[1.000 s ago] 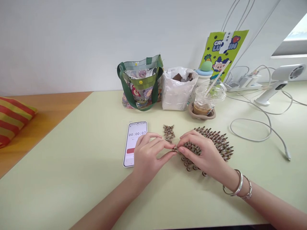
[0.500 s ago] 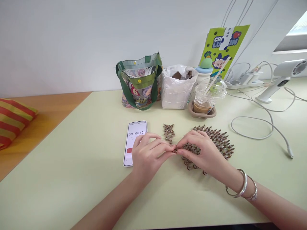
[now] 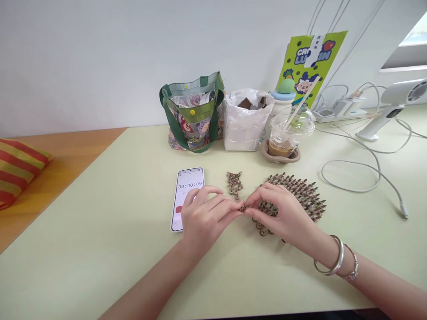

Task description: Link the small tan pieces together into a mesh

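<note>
Between the fingertips of both hands is a small coppery metal piece [image 3: 243,208], mostly covered by the fingers. My left hand [image 3: 205,218] pinches it from the left with thumb and forefinger, its other fingers curled above the phone. From the right, my right hand [image 3: 278,209] pinches the same piece, the wrist wearing a bangle and a bracelet. Just beyond the fingertips lies a little heap of metal pieces [image 3: 235,181]. Under and behind my right hand, many like pieces with round bases and upright prongs stand in a close cluster [image 3: 303,195], partly hidden by the hand.
A phone [image 3: 180,195] showing a running timer lies left. Behind stand a green-handled bag [image 3: 193,120], a white plastic-wrapped box [image 3: 242,131] and an iced drink cup [image 3: 282,140] in a cardboard holder. A white cable [image 3: 360,162] and handheld fan [image 3: 373,124] lie right.
The phone's timer has gone from 8 to 9 seconds. Both hands keep their pinch on the small piece, with hardly any movement; the view has shifted slightly.
</note>
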The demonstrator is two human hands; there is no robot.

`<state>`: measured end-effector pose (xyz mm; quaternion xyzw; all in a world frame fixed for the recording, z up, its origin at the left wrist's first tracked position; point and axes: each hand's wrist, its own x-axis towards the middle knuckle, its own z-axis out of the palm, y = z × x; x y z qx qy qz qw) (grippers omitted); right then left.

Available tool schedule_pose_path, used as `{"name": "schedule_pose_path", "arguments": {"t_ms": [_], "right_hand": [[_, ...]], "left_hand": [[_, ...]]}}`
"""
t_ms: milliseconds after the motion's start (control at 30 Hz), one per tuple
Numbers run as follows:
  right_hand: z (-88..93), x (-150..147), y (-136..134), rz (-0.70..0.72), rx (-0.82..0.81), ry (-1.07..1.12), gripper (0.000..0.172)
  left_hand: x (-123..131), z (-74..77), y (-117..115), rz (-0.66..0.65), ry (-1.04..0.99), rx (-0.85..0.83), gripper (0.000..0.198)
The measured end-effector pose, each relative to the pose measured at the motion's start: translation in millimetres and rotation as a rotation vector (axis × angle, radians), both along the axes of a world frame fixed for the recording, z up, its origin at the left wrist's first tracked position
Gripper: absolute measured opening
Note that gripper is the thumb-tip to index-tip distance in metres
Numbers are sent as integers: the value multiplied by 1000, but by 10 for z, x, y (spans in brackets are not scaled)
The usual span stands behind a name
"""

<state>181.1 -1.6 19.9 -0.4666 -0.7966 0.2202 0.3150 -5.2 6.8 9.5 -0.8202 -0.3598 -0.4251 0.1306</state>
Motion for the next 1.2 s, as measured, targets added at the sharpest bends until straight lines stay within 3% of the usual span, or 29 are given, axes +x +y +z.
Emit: {"name": "schedule_pose_path", "arguments": {"t_ms": [267, 767, 1200], "right_hand": [[53, 0, 2, 53, -83, -51, 15], [45, 11, 12, 35, -174, -42, 8], [99, 30, 6, 62, -187, 9, 16]], "left_hand": [[8, 34, -8, -22, -13, -5, 7], [-24, 24, 3, -122, -3, -117, 6], [-11, 24, 4, -33, 1, -68, 5]]}}
